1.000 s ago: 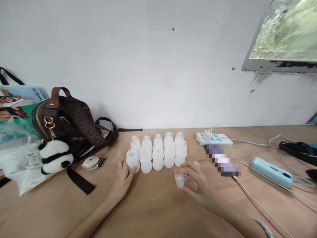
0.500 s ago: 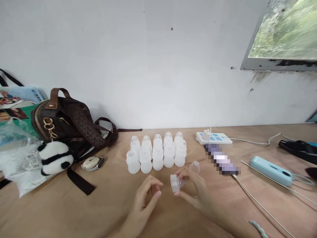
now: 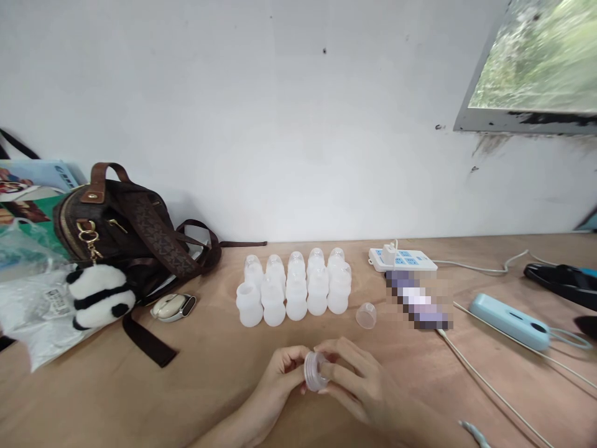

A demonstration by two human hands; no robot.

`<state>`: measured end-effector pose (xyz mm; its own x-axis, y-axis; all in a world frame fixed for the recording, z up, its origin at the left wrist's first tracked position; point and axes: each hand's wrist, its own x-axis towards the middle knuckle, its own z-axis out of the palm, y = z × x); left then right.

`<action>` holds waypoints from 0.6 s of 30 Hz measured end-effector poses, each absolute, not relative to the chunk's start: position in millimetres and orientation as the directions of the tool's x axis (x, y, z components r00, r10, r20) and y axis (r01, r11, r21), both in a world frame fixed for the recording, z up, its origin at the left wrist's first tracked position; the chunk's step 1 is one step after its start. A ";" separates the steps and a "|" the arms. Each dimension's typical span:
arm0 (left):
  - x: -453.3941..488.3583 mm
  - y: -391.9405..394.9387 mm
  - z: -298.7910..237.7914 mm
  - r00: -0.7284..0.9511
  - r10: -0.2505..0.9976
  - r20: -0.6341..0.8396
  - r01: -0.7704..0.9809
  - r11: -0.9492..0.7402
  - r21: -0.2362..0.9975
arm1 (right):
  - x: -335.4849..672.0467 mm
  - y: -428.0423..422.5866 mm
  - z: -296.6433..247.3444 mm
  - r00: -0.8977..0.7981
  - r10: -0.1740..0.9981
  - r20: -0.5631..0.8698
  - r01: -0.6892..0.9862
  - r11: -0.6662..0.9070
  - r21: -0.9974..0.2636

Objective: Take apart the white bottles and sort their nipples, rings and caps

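Both my hands meet near the front middle of the table around a clear ribbed baby bottle collar (image 3: 312, 372), tilted on its side. My left hand (image 3: 278, 381) is closed on the collar's left edge. My right hand (image 3: 357, 379) is closed on its right side, with fingertips at the opening; what lies behind the fingers is hidden. Beyond the hands stand two rows of white bottles (image 3: 296, 297). The front left bottle (image 3: 250, 305) has an open mouth, while the others wear clear domed tops. A loose clear dome cap (image 3: 366, 316) rests right of the rows.
On the left are a brown backpack (image 3: 125, 224), a panda plush (image 3: 102, 297), a plastic bag (image 3: 41, 317) and a beige mouse (image 3: 170, 307). To the right lie a power strip (image 3: 415, 261), a blurred-out phone (image 3: 417, 300), a light blue device (image 3: 510, 320) and cables (image 3: 494, 379).
My right hand has brought the collar left and nearer to me, away from the dome cap. My left hand, apart from it before, has closed on the collar.
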<state>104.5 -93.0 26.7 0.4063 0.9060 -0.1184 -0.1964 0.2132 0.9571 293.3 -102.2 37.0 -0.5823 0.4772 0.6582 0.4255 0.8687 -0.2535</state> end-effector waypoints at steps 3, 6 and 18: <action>103.1 -95.5 28.3 0.403 0.896 -0.189 -0.181 0.281 0.943 | 293.3 -107.1 37.5 -0.586 0.522 0.620 0.446 0.846 -0.292; 100.9 -97.6 26.6 0.397 0.891 -0.223 -0.156 0.304 0.940 | 293.6 -110.7 38.1 -0.587 0.589 0.556 0.490 0.805 -0.335; 103.4 -99.2 31.7 0.479 0.837 -0.265 -0.205 0.400 0.894 | 290.2 -105.5 37.3 -0.491 0.751 0.442 0.135 0.566 -0.813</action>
